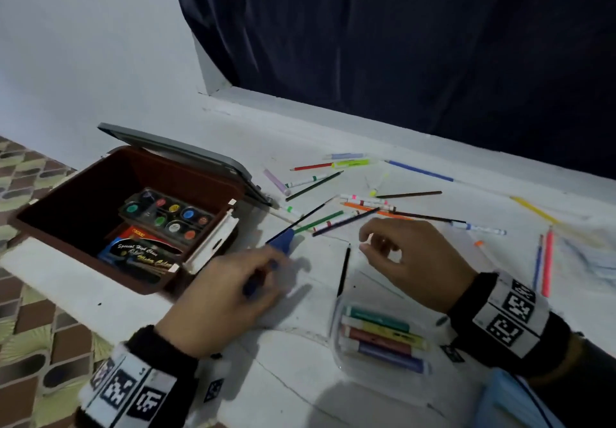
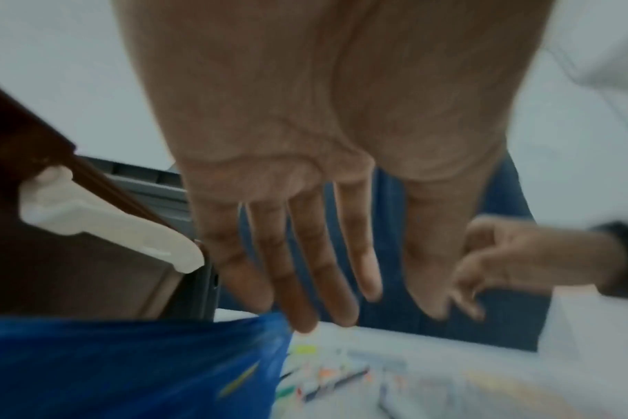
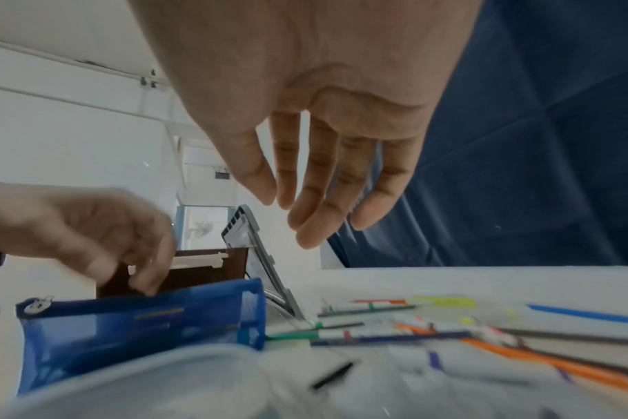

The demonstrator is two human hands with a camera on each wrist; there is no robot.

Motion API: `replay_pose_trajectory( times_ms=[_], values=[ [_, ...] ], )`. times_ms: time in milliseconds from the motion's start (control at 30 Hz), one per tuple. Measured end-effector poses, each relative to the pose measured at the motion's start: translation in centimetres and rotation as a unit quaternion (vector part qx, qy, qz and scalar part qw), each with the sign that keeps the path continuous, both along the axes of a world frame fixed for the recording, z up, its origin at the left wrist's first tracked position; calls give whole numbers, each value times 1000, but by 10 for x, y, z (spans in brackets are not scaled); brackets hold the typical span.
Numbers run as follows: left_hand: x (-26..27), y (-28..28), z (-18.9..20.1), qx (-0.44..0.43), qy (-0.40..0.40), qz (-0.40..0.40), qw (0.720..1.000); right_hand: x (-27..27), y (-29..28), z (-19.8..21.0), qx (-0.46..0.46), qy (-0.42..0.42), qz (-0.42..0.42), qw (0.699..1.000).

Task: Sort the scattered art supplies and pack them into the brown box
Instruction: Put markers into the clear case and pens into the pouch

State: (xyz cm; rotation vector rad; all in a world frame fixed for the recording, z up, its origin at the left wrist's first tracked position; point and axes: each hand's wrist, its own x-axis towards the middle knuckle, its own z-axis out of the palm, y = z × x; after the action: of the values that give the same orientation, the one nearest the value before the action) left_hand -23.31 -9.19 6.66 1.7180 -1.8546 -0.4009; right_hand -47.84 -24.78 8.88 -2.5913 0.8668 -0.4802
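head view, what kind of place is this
Probably a room in a home, not a workshop. The work surface is a white painted ledge under a dark curtain, with patterned floor tiles beside it. Pencils and markers lie scattered by a brown box.

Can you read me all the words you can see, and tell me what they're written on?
"Special High Class", then what looks like "Water Colour": on the black pack in the brown box.
A short yellow word on that pack's red corner: too blurred to read.
Black-and-white square codes, no words: on the wristbands.
Print on the markers and the blue pouch: too small or blurred.
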Motion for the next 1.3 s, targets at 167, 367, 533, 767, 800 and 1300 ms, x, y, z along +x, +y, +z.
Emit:
replay_pose_trajectory(
  times_ms=[167, 367, 533, 767, 800, 1300],
  values=[
    [3, 5, -37, 114, -102, -15, 988, -56, 1, -37, 39, 29, -40, 998],
    [6, 2, -45, 112, -82, 71, 988, -80, 10, -70, 91, 62, -36, 993],
    [-3, -8, -43, 131, -85, 122, 980, -80, 7, -76, 131, 118, -23, 984],
    [-7, -22, -48, 165, -109, 184, 963, -80, 0, -84, 130, 133, -5, 983],
    [-8, -25, -45, 169, -102, 188, 962, -80, -1, -83, 134, 138, -1, 981],
    [-37, -128, -31, 26, 40, 151, 987, -72, -53, -51, 138, 72, -38, 987]
  ],
)
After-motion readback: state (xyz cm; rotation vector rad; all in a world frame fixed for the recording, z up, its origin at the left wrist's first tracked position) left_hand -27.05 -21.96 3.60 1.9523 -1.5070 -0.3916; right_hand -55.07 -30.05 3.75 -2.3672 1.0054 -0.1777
